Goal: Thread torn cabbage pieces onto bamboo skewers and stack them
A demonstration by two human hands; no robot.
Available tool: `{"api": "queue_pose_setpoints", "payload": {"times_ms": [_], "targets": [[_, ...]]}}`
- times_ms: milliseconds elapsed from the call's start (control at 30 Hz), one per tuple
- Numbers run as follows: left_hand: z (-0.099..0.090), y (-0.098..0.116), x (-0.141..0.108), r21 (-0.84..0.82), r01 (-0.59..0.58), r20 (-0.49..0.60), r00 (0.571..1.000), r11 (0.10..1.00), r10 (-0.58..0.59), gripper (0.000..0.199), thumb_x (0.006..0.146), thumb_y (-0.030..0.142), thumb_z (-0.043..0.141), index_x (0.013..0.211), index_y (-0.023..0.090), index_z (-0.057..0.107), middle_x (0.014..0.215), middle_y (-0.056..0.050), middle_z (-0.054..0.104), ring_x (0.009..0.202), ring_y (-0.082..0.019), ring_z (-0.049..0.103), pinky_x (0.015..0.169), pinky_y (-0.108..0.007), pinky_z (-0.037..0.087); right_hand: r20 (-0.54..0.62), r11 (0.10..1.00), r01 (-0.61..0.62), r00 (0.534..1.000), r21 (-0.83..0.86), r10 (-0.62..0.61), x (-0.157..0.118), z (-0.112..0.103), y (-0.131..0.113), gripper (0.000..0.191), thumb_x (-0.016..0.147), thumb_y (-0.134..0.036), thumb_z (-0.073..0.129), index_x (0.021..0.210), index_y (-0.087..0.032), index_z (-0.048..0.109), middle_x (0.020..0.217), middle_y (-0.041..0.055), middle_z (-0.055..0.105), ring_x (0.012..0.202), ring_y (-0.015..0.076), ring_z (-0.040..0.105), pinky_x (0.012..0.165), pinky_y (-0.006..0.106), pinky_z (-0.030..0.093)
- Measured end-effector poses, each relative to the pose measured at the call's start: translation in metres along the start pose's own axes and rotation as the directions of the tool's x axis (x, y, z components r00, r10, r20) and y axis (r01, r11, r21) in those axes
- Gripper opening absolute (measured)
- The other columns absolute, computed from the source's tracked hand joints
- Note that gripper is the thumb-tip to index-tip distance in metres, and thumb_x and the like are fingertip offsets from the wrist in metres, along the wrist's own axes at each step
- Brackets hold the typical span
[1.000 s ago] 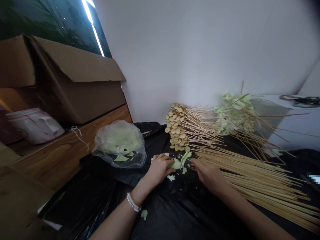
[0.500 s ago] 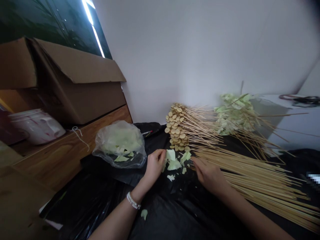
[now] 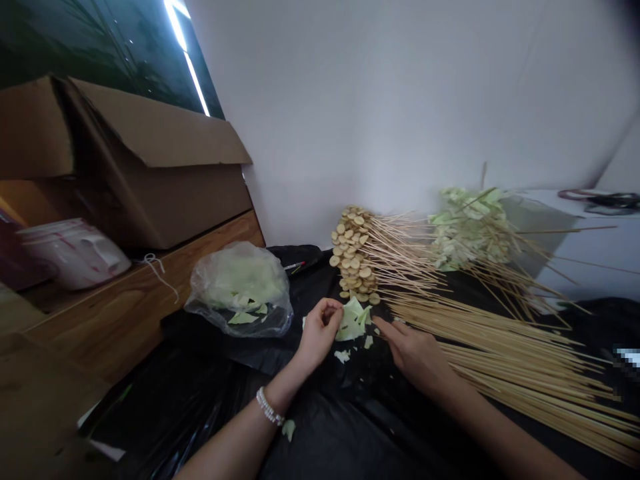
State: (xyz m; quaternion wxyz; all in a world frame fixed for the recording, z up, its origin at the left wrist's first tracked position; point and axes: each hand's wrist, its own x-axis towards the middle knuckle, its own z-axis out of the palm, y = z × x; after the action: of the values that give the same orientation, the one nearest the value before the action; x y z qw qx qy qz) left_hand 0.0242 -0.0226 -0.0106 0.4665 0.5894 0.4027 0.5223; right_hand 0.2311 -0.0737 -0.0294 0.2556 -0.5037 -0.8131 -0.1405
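Between the left hand (image 3: pixel 317 335) and right hand (image 3: pixel 419 357), a green leaf (image 3: pixel 352 321) is showing. The left is pinching its edge; whether the right is pinching anything, I cannot tell.

I've got 1 cam, head-worn, looking fwd & down over the forearms (image 3: pixel 227 437), which enter from the bottom edge. L hand (image 3: pixel 319 333) & R hand (image 3: pixel 420 357) sit just below ctr, fairly near the lens. Black sheet (image 3: pixel 345 433) fills btm ctr; pale wall (image 3: pixel 400 100) backs upper ctr, cardboard box (image 3: pixel 165 193) upper L. Pic's squeezed vert. by 1/4.
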Motion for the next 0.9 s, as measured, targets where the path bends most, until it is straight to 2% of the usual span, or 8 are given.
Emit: {"api": "queue_pose_setpoints", "payload": {"times_ms": [133, 300, 533, 600, 667, 767, 833, 900], "targets": [[0.001, 0.001, 0.000, 0.089, -0.019, 0.023, 1.000, 0.996, 0.017, 0.027, 0.074, 0.027, 0.069, 0.098, 0.014, 0.067, 0.083, -0.005, 0.069, 0.073, -0.014, 0.063, 0.067, -0.023, 0.051, 0.022, 1.000, -0.004, 1.000, 0.018, 0.003, 0.000, 0.000, -0.001, 0.042, 0.090, -0.012, 0.041, 0.128, -0.018, 0.055, 0.088, 0.0055, 0.068, 0.069, 0.0143, 0.064, 0.059, 0.022, 0.047], [0.000, 0.002, -0.002, 0.162, -0.043, 0.059, 0.998, 0.986, 0.034, 0.025, 0.076, 0.027, 0.067, 0.097, 0.014, 0.071, 0.088, -0.007, 0.073, 0.076, -0.017, 0.066, 0.069, -0.024, 0.052, 0.010, 1.000, -0.003, 1.000, 0.030, 0.003, -0.002, 0.003, 0.000, 0.041, 0.090, -0.013, 0.040, 0.127, -0.015, 0.056, 0.091, 0.0074, 0.068, 0.070, 0.0147, 0.064, 0.062, 0.023, 0.049], [0.003, 0.002, -0.007, 0.243, -0.131, 0.177, 0.980, 0.961, 0.089, 0.024, 0.081, 0.028, 0.064, 0.100, 0.016, 0.072, 0.093, -0.007, 0.074, 0.082, -0.019, 0.068, 0.075, -0.028, 0.054, 0.034, 0.999, 0.009, 0.999, 0.033, -0.010, -0.002, 0.006, -0.001, 0.042, 0.088, -0.010, 0.038, 0.126, -0.014, 0.055, 0.090, 0.0073, 0.068, 0.071, 0.0158, 0.065, 0.062, 0.024, 0.050], [0.002, 0.005, -0.007, 0.267, -0.164, 0.212, 0.971, 0.950, 0.108, 0.029, 0.081, 0.029, 0.065, 0.108, 0.017, 0.069, 0.097, -0.007, 0.074, 0.085, -0.019, 0.069, 0.078, -0.029, 0.054, 0.040, 1.000, 0.003, 0.999, 0.029, -0.004, -0.002, 0.004, 0.000, 0.043, 0.087, -0.009, 0.038, 0.127, -0.015, 0.055, 0.092, 0.0072, 0.068, 0.071, 0.0160, 0.065, 0.061, 0.024, 0.050], [-0.003, 0.010, -0.005, 0.321, -0.195, 0.194, 0.971, 0.927, 0.137, 0.034, 0.085, 0.032, 0.061, 0.115, 0.018, 0.065, 0.102, -0.007, 0.073, 0.090, -0.020, 0.068, 0.082, -0.030, 0.053, 0.023, 1.000, -0.019, 1.000, 0.022, 0.019, -0.001, 0.003, 0.003, 0.043, 0.087, -0.008, 0.038, 0.126, -0.016, 0.056, 0.094, 0.0077, 0.069, 0.073, 0.0163, 0.066, 0.063, 0.024, 0.051], [-0.012, 0.010, -0.001, 0.527, -0.263, 0.169, 0.964, 0.808, 0.204, 0.029, 0.090, 0.034, 0.054, 0.110, 0.020, 0.067, 0.108, -0.008, 0.071, 0.101, -0.021, 0.065, 0.090, -0.034, 0.049, -0.012, 0.998, -0.057, 0.998, 0.014, 0.057, -0.001, 0.002, 0.008, 0.043, 0.087, -0.008, 0.038, 0.125, -0.016, 0.057, 0.096, 0.0090, 0.069, 0.079, 0.0178, 0.066, 0.070, 0.026, 0.051], [-0.016, 0.005, 0.001, 0.678, -0.318, 0.240, 0.948, 0.663, 0.209, 0.029, 0.084, 0.036, 0.063, 0.107, 0.020, 0.069, 0.111, -0.009, 0.070, 0.109, -0.026, 0.060, 0.095, -0.039, 0.046, -0.011, 0.998, -0.068, 0.998, 0.009, 0.068, -0.001, 0.003, 0.011, 0.042, 0.087, -0.009, 0.039, 0.124, -0.016, 0.057, 0.096, 0.0091, 0.069, 0.081, 0.0187, 0.066, 0.072, 0.028, 0.051], [-0.018, -0.002, 0.002, 0.760, -0.355, 0.327, 0.933, 0.544, 0.152, 0.038, 0.076, 0.039, 0.071, 0.109, 0.021, 0.068, 0.114, -0.010, 0.068, 0.116, -0.029, 0.056, 0.099, -0.044, 0.042, 0.003, 0.998, -0.065, 0.998, 0.006, 0.064, -0.001, 0.004, 0.011, 0.042, 0.087, -0.009, 0.039, 0.124, -0.016, 0.057, 0.095, 0.0085, 0.069, 0.082, 0.0189, 0.065, 0.073, 0.028, 0.051]]}}
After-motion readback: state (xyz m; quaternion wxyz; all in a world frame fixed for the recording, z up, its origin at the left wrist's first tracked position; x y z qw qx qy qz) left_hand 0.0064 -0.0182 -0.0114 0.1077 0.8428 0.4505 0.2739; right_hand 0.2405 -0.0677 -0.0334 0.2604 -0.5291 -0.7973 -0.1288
